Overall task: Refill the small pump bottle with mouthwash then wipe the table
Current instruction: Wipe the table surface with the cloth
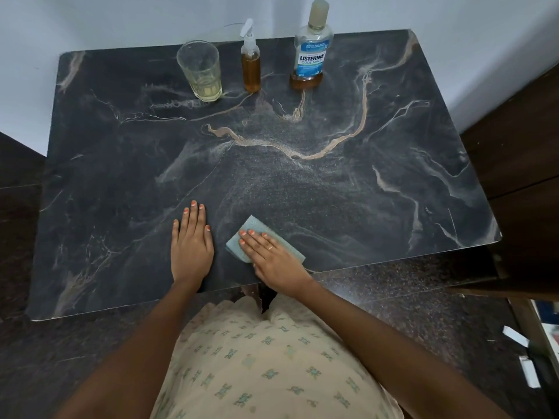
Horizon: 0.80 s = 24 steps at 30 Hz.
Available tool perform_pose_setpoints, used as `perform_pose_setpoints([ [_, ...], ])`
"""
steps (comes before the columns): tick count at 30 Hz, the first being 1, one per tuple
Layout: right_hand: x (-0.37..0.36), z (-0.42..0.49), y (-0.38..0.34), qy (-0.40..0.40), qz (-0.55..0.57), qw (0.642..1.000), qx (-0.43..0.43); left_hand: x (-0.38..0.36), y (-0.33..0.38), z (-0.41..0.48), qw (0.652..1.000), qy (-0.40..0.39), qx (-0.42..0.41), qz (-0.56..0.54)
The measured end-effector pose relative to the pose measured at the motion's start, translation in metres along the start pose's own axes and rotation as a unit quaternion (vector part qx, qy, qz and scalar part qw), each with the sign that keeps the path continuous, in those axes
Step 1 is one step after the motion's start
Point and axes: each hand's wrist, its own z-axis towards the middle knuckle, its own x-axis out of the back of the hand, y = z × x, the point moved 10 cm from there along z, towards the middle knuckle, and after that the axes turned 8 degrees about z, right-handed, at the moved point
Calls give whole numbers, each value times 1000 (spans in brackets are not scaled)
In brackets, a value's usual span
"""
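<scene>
Table (363,192) bears both flat, unclenched hands: right hand (273,260) presses cloth (257,234), left hand (190,243) rests bare.

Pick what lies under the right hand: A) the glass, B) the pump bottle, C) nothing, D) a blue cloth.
D: the right hand presses flat on the blue cloth near the front edge of the table; the left hand rests bare beside it.

- One head-worn view looks steeply down from above the person's torso (272,358) onto the marble table (302,182), facing the far wall (90,19).
- It is near: the table fills most of the frame, floor (423,313) showing left, right and near.
</scene>
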Motion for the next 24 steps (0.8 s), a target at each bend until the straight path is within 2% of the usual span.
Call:
perform_pose_setpoints([
  [3, 10, -31, 22, 12, -11, 1000, -16, 0, 0, 0, 1000, -4, 2, -1],
  [7, 36, -77, 87, 53, 34, 991, -117, -1, -1, -1, 1000, -6, 3, -2],
  [12, 72, -119, 166, 106, 21, 959, -263, -1, 0, 0, 1000, -7, 4, -1],
  [17, 70, -109, 173, 145, 44, 921, -360, -1, 0, 0, 1000, -10, 7, -3],
  [20, 60, -91, 151, 138, 38, 927, -346, -1, 0, -1, 1000, -9, 6, -1],
  [24, 36, -52, 93, 97, 50, 964, -244, -1, 0, -1, 1000, -10, 6, 0],
])
